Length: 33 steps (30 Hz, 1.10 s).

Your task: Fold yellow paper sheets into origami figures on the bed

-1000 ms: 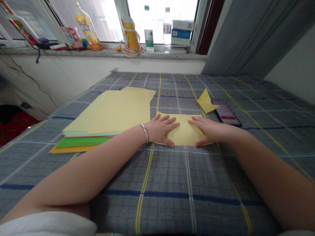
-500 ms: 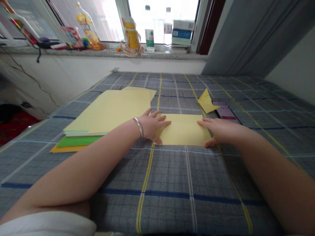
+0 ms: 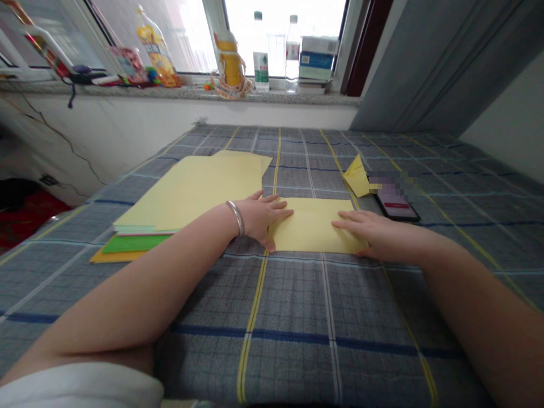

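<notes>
A folded sheet of pale yellow paper (image 3: 314, 226) lies flat on the plaid bedsheet (image 3: 297, 351) in front of me. My left hand (image 3: 259, 218) rests on its left end, fingers spread and partly on the cloth. My right hand (image 3: 365, 235) lies flat on its right end, fingers pointing left. Neither hand grips the paper. To the left, a stack of large yellow sheets (image 3: 199, 190) sits on a green sheet (image 3: 131, 243) and an orange sheet (image 3: 102, 258). Beyond my right hand is a small folded yellow paper shape (image 3: 356, 177).
A smartphone (image 3: 395, 207) lies face up to the right, its top part blurred. Along the far side runs a stone windowsill (image 3: 182, 93) holding several bottles and boxes. A grey curtain (image 3: 425, 62) hangs at the right, and a cracked white wall (image 3: 55, 130) lies at the left.
My hands have slid apart toward the paper's two ends, the right one moving farthest. The folded sheet now lies flatter and wider. The view has shifted slightly.
</notes>
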Each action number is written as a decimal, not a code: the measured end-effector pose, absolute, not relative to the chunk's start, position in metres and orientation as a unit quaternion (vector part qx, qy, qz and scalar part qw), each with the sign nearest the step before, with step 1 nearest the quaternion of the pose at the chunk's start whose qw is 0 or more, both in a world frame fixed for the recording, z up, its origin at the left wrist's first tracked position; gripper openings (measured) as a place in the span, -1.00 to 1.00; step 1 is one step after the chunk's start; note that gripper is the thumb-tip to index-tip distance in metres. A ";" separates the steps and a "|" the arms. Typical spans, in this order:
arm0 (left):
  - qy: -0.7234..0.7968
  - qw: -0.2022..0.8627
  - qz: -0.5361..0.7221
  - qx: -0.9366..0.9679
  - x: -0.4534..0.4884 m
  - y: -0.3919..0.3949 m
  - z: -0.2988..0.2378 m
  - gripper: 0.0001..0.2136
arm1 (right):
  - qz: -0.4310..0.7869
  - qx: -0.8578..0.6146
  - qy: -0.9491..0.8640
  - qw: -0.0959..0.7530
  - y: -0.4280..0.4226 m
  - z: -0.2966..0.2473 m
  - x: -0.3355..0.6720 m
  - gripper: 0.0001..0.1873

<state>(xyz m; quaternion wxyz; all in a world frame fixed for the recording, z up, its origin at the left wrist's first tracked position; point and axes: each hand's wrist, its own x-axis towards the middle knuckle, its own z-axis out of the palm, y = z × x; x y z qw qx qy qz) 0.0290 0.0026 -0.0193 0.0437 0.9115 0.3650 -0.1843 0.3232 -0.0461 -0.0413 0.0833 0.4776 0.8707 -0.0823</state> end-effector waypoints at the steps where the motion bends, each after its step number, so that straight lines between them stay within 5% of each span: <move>1: 0.362 0.043 -0.182 0.913 0.028 0.004 -0.020 -0.04 | -0.097 0.466 0.876 0.083 -0.048 -0.041 0.321 -0.18; 11: 0.304 0.002 -0.043 0.952 0.044 -0.011 -0.049 -0.16 | -0.116 0.424 0.898 0.020 -0.049 -0.051 0.305 -0.23; 17: 0.229 -0.015 0.048 0.972 0.059 -0.025 -0.049 -0.57 | -0.097 0.354 0.927 -0.081 -0.052 -0.048 0.287 -0.63; 22: 0.210 -0.052 0.069 0.974 0.066 -0.034 -0.048 -0.84 | -0.038 0.355 0.930 -0.086 -0.059 -0.042 0.277 -0.92; 33: 0.240 -0.187 0.200 0.931 0.070 -0.031 -0.058 -0.77 | 0.115 0.438 0.877 -0.161 -0.060 -0.050 0.264 -0.85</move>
